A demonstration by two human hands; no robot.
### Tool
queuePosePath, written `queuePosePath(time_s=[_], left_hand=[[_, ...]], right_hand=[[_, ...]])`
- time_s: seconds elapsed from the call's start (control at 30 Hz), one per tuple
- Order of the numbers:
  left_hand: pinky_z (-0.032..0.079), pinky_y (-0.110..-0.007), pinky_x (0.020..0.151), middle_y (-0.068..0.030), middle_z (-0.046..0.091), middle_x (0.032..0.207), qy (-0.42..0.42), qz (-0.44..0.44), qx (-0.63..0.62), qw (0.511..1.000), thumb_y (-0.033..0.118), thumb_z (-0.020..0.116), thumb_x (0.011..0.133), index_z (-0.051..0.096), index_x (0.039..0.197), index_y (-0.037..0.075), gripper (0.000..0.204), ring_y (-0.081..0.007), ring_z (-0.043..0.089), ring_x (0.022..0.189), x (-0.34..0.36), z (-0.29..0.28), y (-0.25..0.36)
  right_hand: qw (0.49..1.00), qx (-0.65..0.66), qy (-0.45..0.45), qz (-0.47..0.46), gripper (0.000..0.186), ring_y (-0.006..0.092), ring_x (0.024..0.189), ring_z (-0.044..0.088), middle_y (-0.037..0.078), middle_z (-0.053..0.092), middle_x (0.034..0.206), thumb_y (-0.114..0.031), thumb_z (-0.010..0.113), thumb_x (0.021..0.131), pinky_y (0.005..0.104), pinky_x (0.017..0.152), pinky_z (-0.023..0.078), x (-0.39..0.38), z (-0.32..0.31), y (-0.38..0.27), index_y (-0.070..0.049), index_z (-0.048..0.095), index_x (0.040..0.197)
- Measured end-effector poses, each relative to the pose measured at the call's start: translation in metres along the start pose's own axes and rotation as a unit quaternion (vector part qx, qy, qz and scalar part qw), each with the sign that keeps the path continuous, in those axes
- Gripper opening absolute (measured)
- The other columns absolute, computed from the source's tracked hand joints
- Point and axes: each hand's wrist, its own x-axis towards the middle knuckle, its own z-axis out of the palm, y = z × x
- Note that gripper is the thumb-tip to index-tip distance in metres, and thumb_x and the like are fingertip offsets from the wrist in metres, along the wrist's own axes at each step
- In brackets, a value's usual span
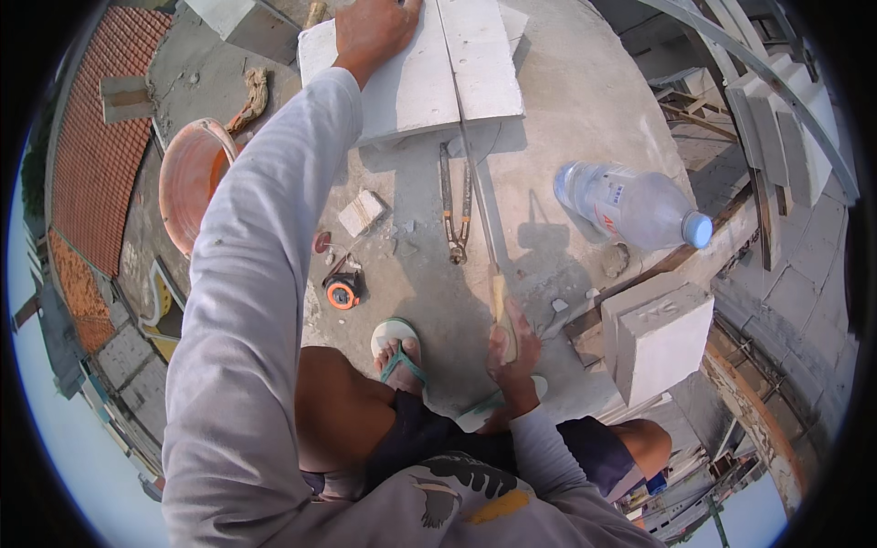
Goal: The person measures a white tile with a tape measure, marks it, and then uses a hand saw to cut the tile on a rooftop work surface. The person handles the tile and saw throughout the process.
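Observation:
My left hand presses down on a white lightweight concrete block at the top of the view; its fingers look spread on the surface, partly cut off by the picture's edge. Below and to the right, my right hand is closed round the wooden handle of a handsaw. The long narrow blade runs away from me and lies along a straight cut line in the block. Between the block and my feet lie rusty pincers, just left of the blade.
A black and orange tape measure and a small block offcut lie left of the pincers. An orange bucket stands further left. A plastic bottle lies at right, above another white block by the slab's edge.

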Motion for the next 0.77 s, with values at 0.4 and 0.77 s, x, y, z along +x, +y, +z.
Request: queuePosePath(time_s=[0.4,0.77], left_hand=[[0.057,-0.047,0.094,-0.0186,0.071,0.115,-0.070,-0.064,-0.002,0.995,0.025,0.055,0.106,0.070,0.127,-0.001,0.036,-0.0323,0.069,0.107,0.000,0.035,0.020],[0.054,-0.047,0.108,-0.0233,0.068,0.135,-0.199,-0.166,-0.120,0.958,0.031,0.055,0.107,0.063,0.143,-0.001,0.048,-0.0339,0.067,0.125,0.015,-0.002,0.033]], right_hand=[[1.000,0.016,0.011,-0.013,0.050,0.0352,0.103,0.077,0.031,0.073,0.123,-0.022,0.058,0.108,0.0433,0.091,0.061,-0.038,0.001,0.037,0.011,0.057,0.145],[0.999,0.017,-0.017,0.027,0.056,0.0260,0.090,0.075,0.024,0.075,0.113,-0.030,0.055,0.110,0.0372,0.085,0.061,-0.043,-0.007,0.032,0.012,0.054,0.147]])
